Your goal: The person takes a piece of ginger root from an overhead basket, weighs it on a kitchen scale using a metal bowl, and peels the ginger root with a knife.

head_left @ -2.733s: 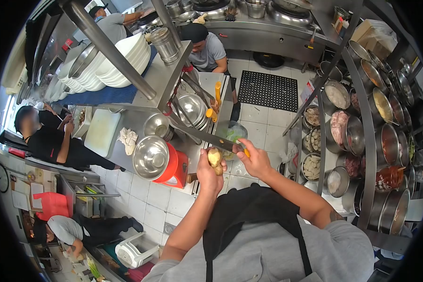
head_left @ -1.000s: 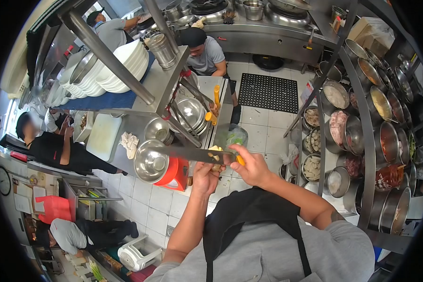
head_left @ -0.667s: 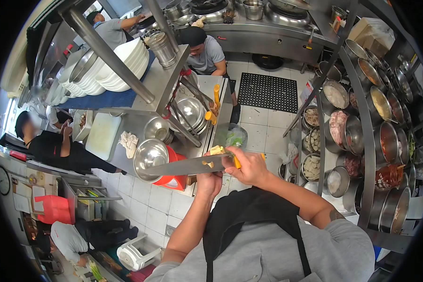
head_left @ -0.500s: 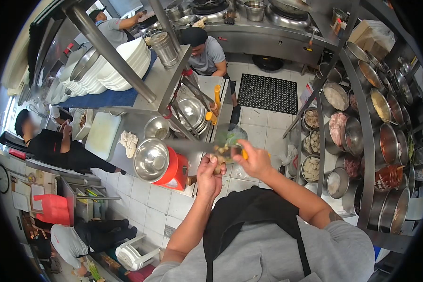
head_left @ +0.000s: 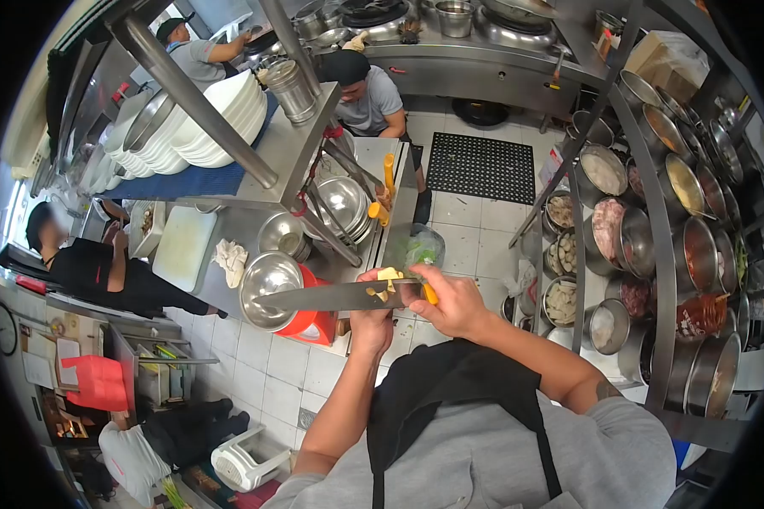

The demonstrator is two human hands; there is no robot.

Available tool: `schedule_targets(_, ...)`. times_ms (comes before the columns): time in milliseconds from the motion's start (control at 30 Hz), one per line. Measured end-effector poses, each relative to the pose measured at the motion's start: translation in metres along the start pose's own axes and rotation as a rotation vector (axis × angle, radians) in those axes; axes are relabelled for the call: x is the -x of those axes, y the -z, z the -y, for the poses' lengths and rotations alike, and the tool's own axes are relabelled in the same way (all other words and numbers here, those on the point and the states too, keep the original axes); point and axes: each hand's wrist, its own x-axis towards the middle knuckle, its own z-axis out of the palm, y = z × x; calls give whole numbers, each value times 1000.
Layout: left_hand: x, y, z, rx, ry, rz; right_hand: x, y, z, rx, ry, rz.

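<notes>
My right hand is closed round the yellow handle of a large knife. The broad blade points left, held flat-on to the camera, and small yellow bits stick to it near the handle. Behind the blade, my left hand is closed on a pale yellow, peeled-looking piece of ginger, whose top shows above the blade. The blade hides most of my left fingers. The knife tip overlaps a steel bowl in view; this bowl sits on a red-orange scale.
A bin with green scraps stands on the floor ahead. Steel shelving on the right holds several bowls of food. To the left are a white cutting board, a crumpled cloth and stacked plates. Several co-workers are around.
The blurred knife has slowed and turned its flat side up to the camera, slightly lower. The ginger now shows a pale yellow face, and bits cling to the blade.
</notes>
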Motion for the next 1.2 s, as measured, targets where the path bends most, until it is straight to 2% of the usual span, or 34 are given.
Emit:
schedule_targets(133,3,10,3,-36,23,-2,1,-1,-9,67,18,-22)
schedule_targets(233,4,15,-1,15,62,138,5,-4,-46,106,-359,40)
schedule_targets(367,6,-1,-14,143,199,103,6,7,-47,-88,-445,28)
schedule_targets(467,2,9,-9,222,237,175,-1,12,-18,-131,-333,42)
schedule_targets(567,-1,20,3,126,150,233,-3,13,0,-130,-187,35)
schedule_targets(700,5,8,0,24,46,101,-1,11,13,-38,-49,45)
schedule_targets(867,4,10,1,-264,-56,18,-1,10,13,5,-53,88)
schedule_targets(1133,6,6,-4,-435,-162,6,-1,10,11,30,-25,96)
schedule_targets(1200,5,7,-3,-410,-176,46,1,3,-2,45,31,14)
